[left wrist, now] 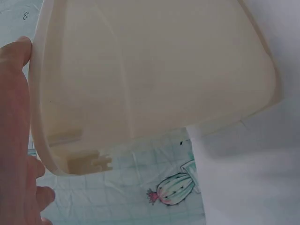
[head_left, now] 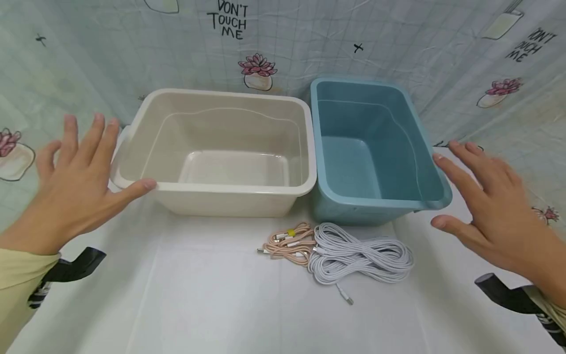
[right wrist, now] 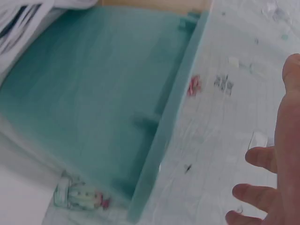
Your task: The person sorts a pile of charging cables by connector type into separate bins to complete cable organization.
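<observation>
A beige plastic bin (head_left: 234,201) and a blue bin (head_left: 353,209) stand side by side, both with bare floors. My left hand (head_left: 77,187) is spread over the beige bin's left end, its thumb at the front rim; the left wrist view shows this hand (left wrist: 14,117) right along the rim. Straight-fingered, my right hand (head_left: 495,206) hovers beside the blue bin's right rim; a gap between hand (right wrist: 286,154) and bin shows in the right wrist view. In front of the bins lie a tan cable bundle (head_left: 287,248) and a coiled white cable (head_left: 360,255).
A white surface (head_left: 212,305) carries the bins and cables. Behind and at both sides hangs a printed sheet (head_left: 292,44) with plant drawings. Black curved pieces (head_left: 79,265) sit at the wrists.
</observation>
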Demonstrator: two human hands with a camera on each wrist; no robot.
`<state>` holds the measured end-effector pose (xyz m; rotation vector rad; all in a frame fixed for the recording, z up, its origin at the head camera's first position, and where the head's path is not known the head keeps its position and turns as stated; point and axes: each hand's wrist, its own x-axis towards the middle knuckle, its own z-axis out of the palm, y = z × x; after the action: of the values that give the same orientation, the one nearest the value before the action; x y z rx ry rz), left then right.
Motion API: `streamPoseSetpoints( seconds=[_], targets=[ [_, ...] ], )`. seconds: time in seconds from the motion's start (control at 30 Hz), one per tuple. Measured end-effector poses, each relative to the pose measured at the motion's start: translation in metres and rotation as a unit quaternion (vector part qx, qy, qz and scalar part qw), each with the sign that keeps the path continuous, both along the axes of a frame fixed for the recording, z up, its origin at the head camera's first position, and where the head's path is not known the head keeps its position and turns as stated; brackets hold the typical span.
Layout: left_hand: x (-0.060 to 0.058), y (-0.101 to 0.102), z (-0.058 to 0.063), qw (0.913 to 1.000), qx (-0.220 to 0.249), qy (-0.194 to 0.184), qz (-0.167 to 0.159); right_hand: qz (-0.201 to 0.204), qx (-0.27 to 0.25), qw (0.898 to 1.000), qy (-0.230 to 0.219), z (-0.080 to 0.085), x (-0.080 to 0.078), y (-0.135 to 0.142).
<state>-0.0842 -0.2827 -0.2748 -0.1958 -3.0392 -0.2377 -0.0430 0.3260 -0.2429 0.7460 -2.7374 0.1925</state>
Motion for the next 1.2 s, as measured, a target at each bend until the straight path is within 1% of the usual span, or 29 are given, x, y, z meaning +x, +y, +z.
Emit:
streamPoseSetpoints(
  seconds=[0.1,0.27,0.37,0.47,0.57,0.63,0.7,0.8,0.87,0.9,1.07,1.2],
  targets=[
    [-0.002,-0.001,-0.003,0.9999,0.01,0.003,-0.006,0.055,-0.019,0.997,0.046,-0.006,0.006,-0.018],
    [-0.006,-0.001,-0.003,0.9997,0.023,0.008,-0.011,0.114,-0.051,0.985,0.116,-0.011,0.017,-0.041],
    [-0.007,-0.002,-0.003,0.9995,0.028,0.008,-0.011,0.139,-0.056,0.981,0.125,-0.014,0.021,-0.05],
    [-0.006,-0.005,-0.005,0.9995,0.027,0.011,-0.013,0.15,-0.052,0.982,0.104,-0.024,0.024,-0.054],
    [-0.006,-0.007,-0.008,0.9993,0.024,0.017,-0.022,0.155,-0.053,0.983,0.08,-0.041,0.026,-0.058],
    [-0.006,-0.008,-0.01,0.9991,0.024,0.02,-0.029,0.155,-0.05,0.984,0.072,-0.054,0.028,-0.061],
    [-0.007,-0.009,-0.011,0.9988,0.022,0.024,-0.036,0.151,-0.042,0.986,0.053,-0.065,0.028,-0.063],
    [-0.009,-0.009,-0.012,0.9986,0.019,0.023,-0.044,0.139,-0.016,0.99,0.016,-0.081,0.028,-0.064],
    [-0.011,-0.008,-0.011,0.9985,0.014,0.023,-0.048,0.135,-0.001,0.991,-0.012,-0.091,0.026,-0.064],
    [-0.011,-0.008,-0.011,0.9984,0.014,0.022,-0.049,0.135,0.005,0.991,-0.019,-0.096,0.025,-0.063],
    [-0.014,-0.003,-0.013,0.9973,0.015,0.029,-0.065,0.141,0.015,0.989,-0.028,-0.117,0.022,-0.061],
    [-0.016,-0.003,-0.012,0.9957,0.021,0.038,-0.082,0.139,0.011,0.99,-0.025,-0.124,0.02,-0.059]
  ],
)
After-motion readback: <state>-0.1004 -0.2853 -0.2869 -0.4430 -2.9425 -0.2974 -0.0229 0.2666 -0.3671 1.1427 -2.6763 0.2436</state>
